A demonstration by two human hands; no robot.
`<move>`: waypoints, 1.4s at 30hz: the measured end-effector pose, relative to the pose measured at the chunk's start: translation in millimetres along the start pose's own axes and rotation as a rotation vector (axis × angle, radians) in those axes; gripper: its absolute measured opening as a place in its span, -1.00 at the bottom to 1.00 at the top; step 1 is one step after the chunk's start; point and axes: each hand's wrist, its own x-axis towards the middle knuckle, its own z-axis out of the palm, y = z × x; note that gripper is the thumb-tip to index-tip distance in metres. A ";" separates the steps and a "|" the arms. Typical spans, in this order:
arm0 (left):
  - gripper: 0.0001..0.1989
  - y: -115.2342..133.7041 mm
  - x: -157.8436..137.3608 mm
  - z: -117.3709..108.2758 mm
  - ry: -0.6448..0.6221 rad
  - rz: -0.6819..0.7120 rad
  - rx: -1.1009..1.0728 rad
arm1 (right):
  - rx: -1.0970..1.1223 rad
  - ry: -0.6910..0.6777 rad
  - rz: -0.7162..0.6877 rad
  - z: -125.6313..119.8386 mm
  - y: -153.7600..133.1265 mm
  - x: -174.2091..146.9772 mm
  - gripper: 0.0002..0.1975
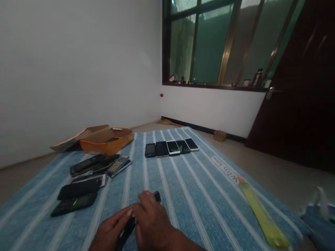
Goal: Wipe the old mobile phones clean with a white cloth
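— Down at the bottom edge, what?

— Left hand (111, 228) and right hand (151, 223), close together over the blue striped mat (199, 195). Both clasped on one dark phone (136, 218): left fingers (125, 212) curled against its near side, right fingers (145, 200) folded over the top. Only the far tip of the phone poking out beyond the right knuckles, plus a dark strip between the two palms; rest hidden. Held just above the mat, or touching it — cannot tell.

— And farther up the mat?

— Straight ahead, a neat row of five phones (171, 148), side by side, screens up, well apart from the hands. Off to the left, a loose heap of older phones (96, 165), some overlapping, and nearer still two dark handsets (74, 197), one with a small green glow.

— Behind that heap?

— An open orange cardboard box (107, 141) at the mat's far left corner, a flat lid or flap lying beside it.

— On the right?

— A long yellow strip (261, 212) along the mat's right edge, next to the words "With love" (225, 169). Beyond, bare floor, a small carton (220, 135) by the wall under the window (217, 42), and a dark door (300, 97).
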 end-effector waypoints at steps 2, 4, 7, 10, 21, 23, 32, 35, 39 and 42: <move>-0.50 3.6 -4.0 2.1 -0.022 -0.002 0.005 | 0.044 0.012 -0.004 1.0 -0.9 -1.4 -0.60; -0.52 5.2 -6.3 2.7 -0.026 0.008 -0.005 | 0.086 0.038 0.002 2.1 -1.3 -2.5 -0.61; -0.57 7.6 -9.0 4.1 -0.049 0.005 -0.012 | 0.156 0.097 0.000 3.2 -1.4 -2.9 -0.68; -0.63 12.5 -12.6 7.1 -0.051 0.017 -0.002 | 0.217 0.153 -0.029 2.8 -2.5 -2.0 -0.68; -0.72 19.3 -21.7 10.4 -0.081 0.055 -0.004 | 0.209 0.175 -0.077 7.0 -11.3 -8.3 -0.60; -0.74 16.9 -21.3 10.4 -0.079 0.055 -0.009 | 0.191 0.132 -0.071 4.9 -11.1 -10.5 -0.49; -0.74 12.0 -17.7 7.4 -0.097 0.061 -0.006 | 0.177 0.137 -0.199 -5.3 -5.4 -2.7 -0.68; -0.73 14.0 -18.8 8.0 -0.083 0.060 0.000 | 0.092 0.142 -0.203 -4.4 -5.1 0.5 -0.77; -0.74 16.2 -19.1 8.6 -0.060 0.067 0.042 | -0.055 0.120 -0.195 -3.2 -5.5 5.6 -0.83; -0.72 16.9 -17.1 8.3 -0.040 0.075 0.096 | -0.161 0.099 -0.193 -0.2 -4.4 12.1 -0.90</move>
